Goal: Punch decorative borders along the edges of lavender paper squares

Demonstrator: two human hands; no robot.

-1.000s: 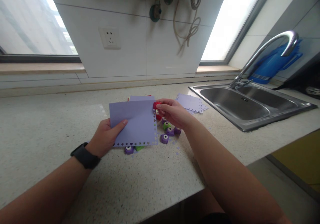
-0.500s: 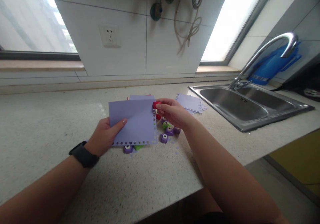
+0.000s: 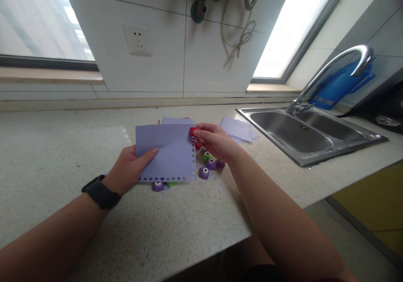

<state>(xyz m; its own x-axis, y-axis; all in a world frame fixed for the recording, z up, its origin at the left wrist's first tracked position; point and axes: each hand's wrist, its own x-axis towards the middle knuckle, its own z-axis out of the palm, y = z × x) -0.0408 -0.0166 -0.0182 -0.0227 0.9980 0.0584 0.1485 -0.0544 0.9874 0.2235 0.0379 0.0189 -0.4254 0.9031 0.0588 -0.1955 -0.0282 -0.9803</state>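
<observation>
My left hand (image 3: 132,166) grips a sheet of purple paper (image 3: 166,154) by its left side, thumb on top, fingers hidden beneath. Small shapes such as hearts and stars are cut along the sheet's bottom and right edges. My right hand (image 3: 215,141) pinches a red craft punch (image 3: 193,131) that sits on the paper's right edge near the top corner. Below that hand lie several punches, among them a purple punch (image 3: 204,172) and a green punch (image 3: 208,156). Another purple punch (image 3: 158,186) is partly covered by the sheet.
Purple sheets with punched edges (image 3: 236,128) lie right of my right hand. More paper (image 3: 176,121) is stacked behind the held sheet. Paper bits are scattered on the speckled counter (image 3: 141,231). At right are a steel sink (image 3: 299,160), a faucet (image 3: 327,63) and a blue jug (image 3: 333,84).
The view has shifted slightly. Both hands keep their hold on the paper and the red punch, which stays at nearly the same spot on the right edge.
</observation>
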